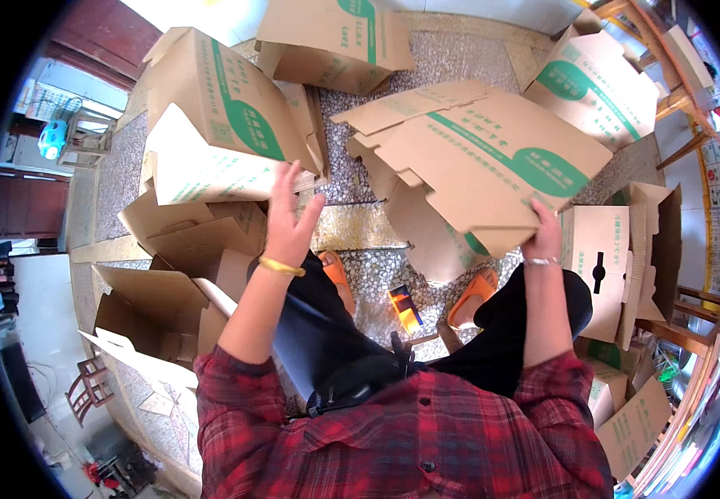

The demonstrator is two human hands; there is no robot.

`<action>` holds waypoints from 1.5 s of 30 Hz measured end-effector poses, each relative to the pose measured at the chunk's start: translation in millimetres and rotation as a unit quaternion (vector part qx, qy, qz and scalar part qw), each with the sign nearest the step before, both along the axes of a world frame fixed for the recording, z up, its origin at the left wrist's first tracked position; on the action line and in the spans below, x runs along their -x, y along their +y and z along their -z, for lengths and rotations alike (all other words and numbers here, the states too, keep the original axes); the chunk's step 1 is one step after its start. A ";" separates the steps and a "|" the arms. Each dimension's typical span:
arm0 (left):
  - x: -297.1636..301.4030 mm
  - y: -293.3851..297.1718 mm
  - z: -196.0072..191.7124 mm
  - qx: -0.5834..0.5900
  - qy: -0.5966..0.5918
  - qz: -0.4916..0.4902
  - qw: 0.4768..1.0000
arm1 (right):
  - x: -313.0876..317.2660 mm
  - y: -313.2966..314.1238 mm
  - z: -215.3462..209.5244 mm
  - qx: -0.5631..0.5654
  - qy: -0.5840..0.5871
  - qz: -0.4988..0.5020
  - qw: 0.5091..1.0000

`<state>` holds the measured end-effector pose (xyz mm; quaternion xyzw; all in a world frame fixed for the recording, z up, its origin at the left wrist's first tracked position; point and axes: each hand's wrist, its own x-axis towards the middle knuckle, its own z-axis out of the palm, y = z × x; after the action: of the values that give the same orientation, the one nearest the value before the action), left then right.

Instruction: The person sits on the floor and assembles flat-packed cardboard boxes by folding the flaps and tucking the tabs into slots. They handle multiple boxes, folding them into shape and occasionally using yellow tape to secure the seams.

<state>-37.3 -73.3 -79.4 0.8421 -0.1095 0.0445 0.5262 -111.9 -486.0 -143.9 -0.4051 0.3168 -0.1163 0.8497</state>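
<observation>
My right hand (pixel 545 235) grips the near right corner of a brown cardboard box (pixel 493 158) with a green band and green print. The box is folded nearly flat and tilts over the floor before my knees, its notched flap edges toward the left. My right thumb lies on the upper panel; the other fingers are mostly hidden. Raised with its fingers apart, my left hand (pixel 292 220) holds nothing. In the picture it overlaps the near edge of a stack of folded cardboard boxes (pixel 210 108) on the left.
Opened boxes (pixel 156 312) crowd my left side, and another box (pixel 597 266) stands by my right knee. More boxes (pixel 331 41) lie farther off. An orange-and-blue small packet (pixel 405 308) lies between my orange sandals (pixel 473 298). Wooden furniture (pixel 668 91) lines the right.
</observation>
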 end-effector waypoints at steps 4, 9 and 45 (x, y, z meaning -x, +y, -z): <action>-0.5 -26.8 15.5 0.241 0.226 -0.056 0.942 | 72.3 -11.6 -66.2 -0.008 -0.033 -0.059 0.998; 19.6 -66.2 -13.9 0.466 0.312 0.013 0.828 | 147.4 -1.3 -105.6 0.028 -0.089 -0.043 0.995; 95.5 -86.5 -99.0 0.287 0.295 0.123 0.903 | 140.0 60.0 -131.3 0.617 -0.130 -0.493 0.599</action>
<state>-132.8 -159.8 19.6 0.6090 -0.0348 -0.2416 0.7547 -251.9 -426.0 -12.5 -0.9083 -0.1921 0.1015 0.3576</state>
